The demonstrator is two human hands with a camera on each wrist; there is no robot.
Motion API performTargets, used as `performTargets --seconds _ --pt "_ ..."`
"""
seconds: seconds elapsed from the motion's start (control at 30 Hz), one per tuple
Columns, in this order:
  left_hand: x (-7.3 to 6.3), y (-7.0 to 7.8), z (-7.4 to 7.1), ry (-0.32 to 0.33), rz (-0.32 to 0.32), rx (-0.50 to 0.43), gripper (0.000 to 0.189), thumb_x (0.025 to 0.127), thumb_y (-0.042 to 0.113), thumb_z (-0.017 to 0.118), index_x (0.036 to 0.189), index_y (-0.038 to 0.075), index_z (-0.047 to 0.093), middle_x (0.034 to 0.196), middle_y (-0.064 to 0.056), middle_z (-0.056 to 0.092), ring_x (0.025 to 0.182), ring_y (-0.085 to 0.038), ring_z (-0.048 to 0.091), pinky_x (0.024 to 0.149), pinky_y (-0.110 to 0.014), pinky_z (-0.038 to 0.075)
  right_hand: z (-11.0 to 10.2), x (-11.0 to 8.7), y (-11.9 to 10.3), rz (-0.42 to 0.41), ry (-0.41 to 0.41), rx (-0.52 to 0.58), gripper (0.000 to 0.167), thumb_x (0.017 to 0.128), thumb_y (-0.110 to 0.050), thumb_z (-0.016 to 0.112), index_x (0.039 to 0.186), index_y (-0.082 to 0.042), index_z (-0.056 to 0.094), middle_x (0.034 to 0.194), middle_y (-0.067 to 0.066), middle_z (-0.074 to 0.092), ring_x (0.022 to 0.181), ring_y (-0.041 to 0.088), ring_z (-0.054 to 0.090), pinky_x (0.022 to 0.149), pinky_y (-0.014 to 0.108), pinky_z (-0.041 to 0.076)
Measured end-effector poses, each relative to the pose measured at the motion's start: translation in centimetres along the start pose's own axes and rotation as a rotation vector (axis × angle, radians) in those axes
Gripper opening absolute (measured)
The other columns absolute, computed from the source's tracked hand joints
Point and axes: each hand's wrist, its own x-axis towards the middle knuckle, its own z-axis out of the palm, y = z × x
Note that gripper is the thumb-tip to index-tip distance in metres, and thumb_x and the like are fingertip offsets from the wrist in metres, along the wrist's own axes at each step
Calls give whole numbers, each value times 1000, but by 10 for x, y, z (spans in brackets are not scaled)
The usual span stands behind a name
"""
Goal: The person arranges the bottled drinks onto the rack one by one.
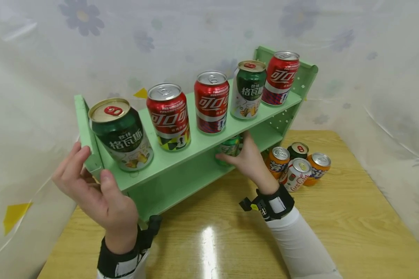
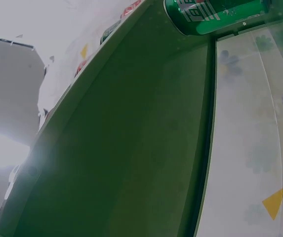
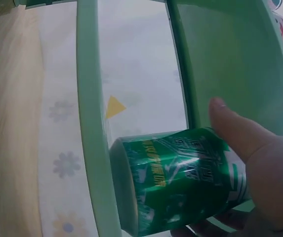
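My right hand (image 1: 249, 157) reaches under the upper board of a green two-tier shelf (image 1: 181, 164) and grips a green soda can (image 1: 229, 146). In the right wrist view the can (image 3: 178, 182) stands on the lower tier, my thumb on one side and fingers partly hidden behind it. At the shelf's left end, my left hand (image 1: 101, 190) holds the end panel (image 1: 87, 135) between fingers and thumb. Above it on the top board sits a dark green can (image 1: 122, 135) with a gold lid. The left wrist view looks up beneath the board toward the green soda can (image 2: 215, 16).
Along the top board also stand red cola cans (image 1: 169, 118) and a second dark green can (image 1: 248, 91). Right of the shelf, orange cans (image 1: 317, 170), a white cola can (image 1: 296, 176) and a dark can (image 1: 298, 150) cluster on the wooden table (image 1: 352, 217). Patterned sheeting hangs behind.
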Motion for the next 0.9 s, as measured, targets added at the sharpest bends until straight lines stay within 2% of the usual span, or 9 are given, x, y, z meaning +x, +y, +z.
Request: performTargets --seconds 0.2,0.43,0.67,0.9 --pt "0 -1 -1 11 -3 -7 37 81 -3 39 112 -13 55 124 -20 49 126 -34 43 92 -27 37 4 -5 -4 0 50 -23 109 76 -21 91 154 5 20 144 29 41 132 43 46 114 56 39" --pt "0 -1 0 8 -3 -6 37 81 -2 39 112 -13 54 123 -19 49 126 -34 43 91 -26 37 7 -6 -4 3 100 -37 104 77 -23 90 152 7 24 142 29 42 130 42 47 112 55 40" --pt "0 0 0 7 -2 -6 37 81 -3 38 112 -13 54 122 -19 49 127 -34 43 94 -28 38 3 -6 -5 16 56 -50 92 81 -26 87 151 0 33 139 22 53 126 38 54 106 53 46" --pt "-1 0 0 14 1 -16 36 81 -3 38 111 -13 54 121 -19 49 127 -34 43 94 -28 38 0 -6 -4 2 2 -47 86 85 -26 84 153 -4 36 146 19 52 128 38 56 106 54 47"
